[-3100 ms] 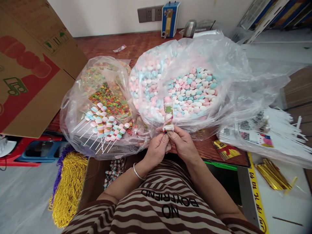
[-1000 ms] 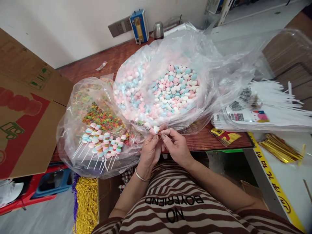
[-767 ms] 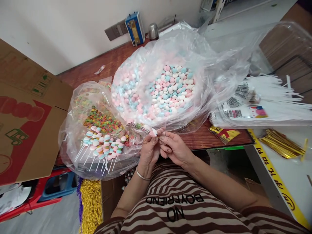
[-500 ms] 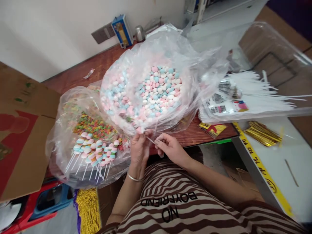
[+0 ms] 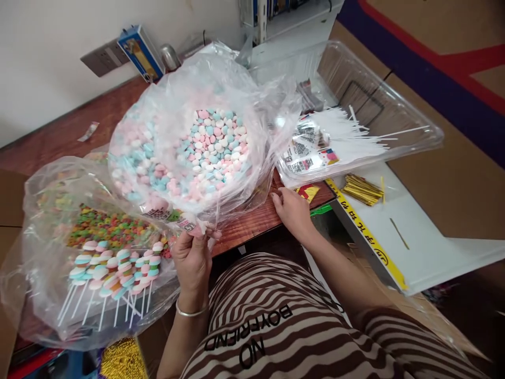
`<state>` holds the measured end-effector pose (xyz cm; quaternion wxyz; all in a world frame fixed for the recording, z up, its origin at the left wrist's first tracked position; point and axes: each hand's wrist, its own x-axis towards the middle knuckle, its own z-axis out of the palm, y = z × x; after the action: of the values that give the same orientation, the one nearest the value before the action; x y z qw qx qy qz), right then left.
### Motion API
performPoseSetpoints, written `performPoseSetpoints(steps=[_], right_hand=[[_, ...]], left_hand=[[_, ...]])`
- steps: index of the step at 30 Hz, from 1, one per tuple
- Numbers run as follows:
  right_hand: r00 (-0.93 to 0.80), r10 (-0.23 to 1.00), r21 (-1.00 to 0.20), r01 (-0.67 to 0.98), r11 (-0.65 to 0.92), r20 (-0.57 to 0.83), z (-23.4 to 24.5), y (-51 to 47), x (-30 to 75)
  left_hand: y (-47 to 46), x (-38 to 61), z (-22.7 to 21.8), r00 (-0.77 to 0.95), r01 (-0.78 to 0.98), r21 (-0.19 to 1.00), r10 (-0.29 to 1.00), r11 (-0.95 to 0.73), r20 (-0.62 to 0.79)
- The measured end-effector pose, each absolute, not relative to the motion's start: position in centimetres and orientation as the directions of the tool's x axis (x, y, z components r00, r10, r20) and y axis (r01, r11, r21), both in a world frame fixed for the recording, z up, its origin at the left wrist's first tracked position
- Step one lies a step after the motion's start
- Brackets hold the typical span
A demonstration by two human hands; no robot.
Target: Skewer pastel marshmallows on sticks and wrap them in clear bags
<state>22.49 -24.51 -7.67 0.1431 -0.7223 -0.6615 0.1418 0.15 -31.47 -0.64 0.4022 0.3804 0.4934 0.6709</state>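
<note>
My left hand (image 5: 195, 258) is closed, pinching the gathered end of a small clear printed bag (image 5: 188, 223) with pink and white candy inside. That bag lies against the front of a big plastic bag of pink, blue and white candies (image 5: 216, 139). Over at the table's right end, my right hand (image 5: 294, 213) rests with thumb and fingers slightly apart, nothing visible in them. A yellow and red packet (image 5: 310, 192) lies just beyond it. Marshmallow skewers on white sticks (image 5: 118, 268) are spread on another bag, at left, which holds colourful small candy rings (image 5: 110, 226).
A clear plastic tray (image 5: 410, 145) holds white sticks (image 5: 351, 134) and printed bags. Gold twist ties (image 5: 363, 189) lie on a white surface edged with yellow tape (image 5: 366, 239). Cardboard boxes (image 5: 445, 179) stand at right. A blue box (image 5: 141, 52) is by the wall.
My right hand has left the stick near my left hand and moved right to the table's end. My left hand keeps its pinch on the small bag. The view has shifted right.
</note>
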Motion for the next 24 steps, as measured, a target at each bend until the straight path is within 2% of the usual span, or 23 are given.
performPoseSetpoints(steps=[2,5,10,14,17,20,22,24], right_hand=[[0.141,0.988,-0.32,0.935,-0.154,-0.065,-7.5,-23.7,21.6],[0.145,0.985,-0.261,0.951,-0.166,-0.099,-7.8,-23.2,21.1],[0.117,0.993,-0.26,0.96,-0.107,0.024,-8.1,-24.5,21.6],[0.08,0.989,-0.216,0.975,-0.052,0.123,-7.9,-26.0,22.4],[-0.053,0.982,-0.205,0.974,0.091,0.183,-7.1,-27.6,23.0],[-0.176,0.897,-0.262,0.918,0.299,0.406,-5.3,-29.6,23.3],[-0.164,0.826,-0.25,0.905,0.343,0.539,-3.6,-30.4,22.8],[-0.211,0.786,-0.199,0.899,0.389,0.582,-1.9,-30.1,21.6]], left_hand=[[-31.8,0.0,-0.6,-0.388,-0.122,0.974,0.912,-0.191,0.131],[-32.1,-0.1,-0.8,-0.37,-0.112,0.977,0.92,-0.183,0.13],[-32.1,-0.2,-1.3,-0.349,-0.055,0.991,0.932,-0.121,0.094],[-32.0,-0.8,-1.1,-0.25,0.258,0.966,0.963,-0.031,0.098],[-31.9,-1.4,-0.8,-0.135,0.466,0.881,0.978,-0.077,0.157],[-31.8,-1.9,-0.5,-0.006,0.688,0.701,0.965,-0.185,0.261],[-31.7,-1.9,0.0,0.096,0.861,0.458,0.955,-0.222,0.282],[-31.5,-1.7,0.6,0.201,0.951,0.18,0.946,-0.25,0.253]])
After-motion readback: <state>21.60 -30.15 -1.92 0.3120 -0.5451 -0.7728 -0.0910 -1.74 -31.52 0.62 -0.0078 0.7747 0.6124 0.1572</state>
